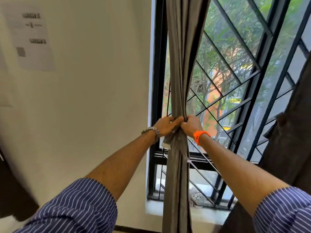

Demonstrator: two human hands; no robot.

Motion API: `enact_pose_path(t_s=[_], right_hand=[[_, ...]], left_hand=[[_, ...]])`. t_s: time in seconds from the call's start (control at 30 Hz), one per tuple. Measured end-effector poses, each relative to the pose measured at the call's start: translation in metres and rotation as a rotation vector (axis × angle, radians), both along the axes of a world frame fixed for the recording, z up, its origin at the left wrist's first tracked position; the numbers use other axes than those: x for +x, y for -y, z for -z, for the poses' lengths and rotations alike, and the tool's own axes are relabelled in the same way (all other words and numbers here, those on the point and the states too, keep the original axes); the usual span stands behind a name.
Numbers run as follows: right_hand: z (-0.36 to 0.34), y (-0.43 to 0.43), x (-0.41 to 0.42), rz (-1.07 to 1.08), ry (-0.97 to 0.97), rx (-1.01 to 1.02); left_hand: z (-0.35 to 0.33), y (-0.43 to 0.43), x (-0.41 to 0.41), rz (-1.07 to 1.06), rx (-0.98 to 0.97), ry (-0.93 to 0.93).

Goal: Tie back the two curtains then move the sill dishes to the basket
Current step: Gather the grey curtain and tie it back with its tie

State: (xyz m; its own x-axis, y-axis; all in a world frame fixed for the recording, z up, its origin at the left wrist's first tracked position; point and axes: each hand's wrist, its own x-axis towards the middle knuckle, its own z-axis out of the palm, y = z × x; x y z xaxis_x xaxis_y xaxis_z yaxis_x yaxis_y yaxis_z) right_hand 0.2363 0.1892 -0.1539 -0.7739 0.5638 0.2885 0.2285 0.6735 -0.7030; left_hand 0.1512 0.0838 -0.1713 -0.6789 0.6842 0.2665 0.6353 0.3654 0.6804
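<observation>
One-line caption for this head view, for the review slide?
Both hands, left hand and right hand, cinch the gathered grey curtain at the window grille; second dark curtain hangs right.

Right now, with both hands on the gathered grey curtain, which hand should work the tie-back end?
Probably left. The left hand sits right above the pale tie-back strip hanging beneath its wrist, beside the bunched grey curtain. The right hand is clenched around the bunch, so it can go on pinning the gather.

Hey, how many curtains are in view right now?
2. The grey curtain hangs at the window's left side, bunched between the left hand and right hand. The dark curtain hangs at the right edge, partly out of frame. Others may be hidden.
</observation>
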Motion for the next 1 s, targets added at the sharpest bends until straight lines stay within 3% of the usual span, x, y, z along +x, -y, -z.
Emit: enact_pose_path(t_s=[0.27, 0.37, 0.57, 0.73, 1.0], right_hand=[[0.023, -0.002, -0.004, -0.187, -0.009, -0.136], [0.029, 0.005, -0.008, -0.153, -0.027, -0.141], [0.032, 0.013, -0.02, -0.139, -0.037, -0.087], [0.026, 0.014, -0.023, -0.171, 0.036, 0.012], [0.021, 0.022, -0.026, -0.299, 0.096, -0.216]], left_hand=[[0.042, 0.034, -0.029, -0.01, 0.145, 0.134], [0.044, 0.037, -0.036, -0.04, 0.153, 0.202], [0.044, 0.044, -0.046, -0.037, 0.125, 0.118], [0.027, 0.062, -0.066, -0.035, -0.022, -0.056], [0.006, 0.085, -0.094, -0.3, -0.174, -0.281]])
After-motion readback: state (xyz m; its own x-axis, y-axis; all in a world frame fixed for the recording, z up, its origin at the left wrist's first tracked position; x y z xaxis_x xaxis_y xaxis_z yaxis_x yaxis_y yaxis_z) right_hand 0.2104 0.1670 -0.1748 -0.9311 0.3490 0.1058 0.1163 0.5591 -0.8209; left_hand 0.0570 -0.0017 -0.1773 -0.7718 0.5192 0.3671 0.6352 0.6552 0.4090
